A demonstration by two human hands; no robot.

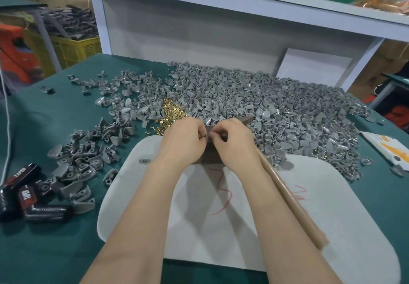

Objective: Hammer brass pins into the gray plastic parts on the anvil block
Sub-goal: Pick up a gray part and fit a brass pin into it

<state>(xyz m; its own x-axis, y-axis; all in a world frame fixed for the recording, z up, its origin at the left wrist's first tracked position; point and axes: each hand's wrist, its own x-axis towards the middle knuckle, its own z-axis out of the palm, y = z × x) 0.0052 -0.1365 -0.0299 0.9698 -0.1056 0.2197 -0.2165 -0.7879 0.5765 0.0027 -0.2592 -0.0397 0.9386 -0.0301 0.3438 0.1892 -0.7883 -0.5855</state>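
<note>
Both hands meet over the anvil block [210,158]: the left hand [183,142] and right hand [232,144] have curled fingers pinching one gray plastic part [208,132] between their tips, though whether a brass pin is already in it is too small to tell. The pin should be seated straight in its hole and the part set flat on the block before striking. The hammer [287,193] lies under the right forearm, and the loose brass pins [171,112] are just beyond the left hand.
</note>
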